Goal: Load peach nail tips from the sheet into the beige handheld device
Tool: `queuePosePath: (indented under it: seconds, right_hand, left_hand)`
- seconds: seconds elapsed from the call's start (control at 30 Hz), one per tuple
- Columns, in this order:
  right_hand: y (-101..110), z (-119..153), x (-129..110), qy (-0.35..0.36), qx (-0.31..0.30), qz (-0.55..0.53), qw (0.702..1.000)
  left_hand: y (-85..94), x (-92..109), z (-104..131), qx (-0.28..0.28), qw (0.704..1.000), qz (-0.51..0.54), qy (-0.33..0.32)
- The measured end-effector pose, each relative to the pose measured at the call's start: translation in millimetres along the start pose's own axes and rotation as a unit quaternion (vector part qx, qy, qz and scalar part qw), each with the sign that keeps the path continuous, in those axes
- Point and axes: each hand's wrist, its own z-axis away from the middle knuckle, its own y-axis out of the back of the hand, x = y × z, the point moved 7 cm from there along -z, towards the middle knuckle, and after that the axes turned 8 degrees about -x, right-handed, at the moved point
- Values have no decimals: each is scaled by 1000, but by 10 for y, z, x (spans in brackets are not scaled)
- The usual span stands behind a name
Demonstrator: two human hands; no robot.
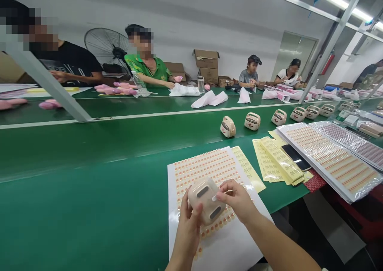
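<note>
A cream, rounded device (204, 203) is held above a white sheet (182, 239) with rows of small orange stickers. Two dark grey oblong pads show on its upturned face. My left hand (190, 223) grips its left side, thumb on the near edge. At its right side, the thumb and forefinger of my right hand (235, 199) pinch a small whitish piece against the face. Yellow sticker sheets (247, 169) lie partly under the white sheet's right side.
Several similar cream devices (252, 121) stand along the green bench behind. More yellow sheets (277, 159), a phone (296, 157) and a stack of sticker sheets (332, 155) lie at right. People sit across the bench, near pink items (115, 89). A metal post (50, 75) rises at left.
</note>
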Motion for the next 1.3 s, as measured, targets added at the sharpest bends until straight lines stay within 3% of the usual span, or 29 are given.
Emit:
queuePosePath:
  seconds: [0.5, 0.7, 0.8, 0.87, 0.9, 1.0, 1.1, 1.2, 1.3]
  right_hand:
    - [-1, -13, -29, 30, -1, 139, 990]
    - [-65, 108, -131, 124, 39, 225, 966]
    - [-93, 157, -169, 166, 5, 218, 962]
    - [31, 129, -180, 175, -13, 186, 967]
    - [172, 94, -179, 169, 7, 188, 968]
    - [803, -37, -116, 90, 153, 287, 941]
    - [1286, -178, 10, 27, 218, 345, 913]
    - [1459, -291, 96, 16, 224, 384, 895]
    - [1379, -294, 85, 34, 222, 423, 878]
  left_hand:
    - [-30, 4, 23, -23, 999, -2, 23]
    - [-41, 0, 48, 10, 1000, 2, 2]
    - [-41, 1, 43, 6, 1000, 2, 5]
    - [3, 26, 36, 19, 1000, 8, 7]
    - [39, 40, 34, 31, 999, 19, 11]
    - [176, 39, 50, 82, 990, 94, 69]
    - [302, 34, 99, 124, 971, 164, 125]
    - [420, 80, 122, 122, 969, 184, 112]
    - [535, 93, 121, 85, 974, 199, 67]
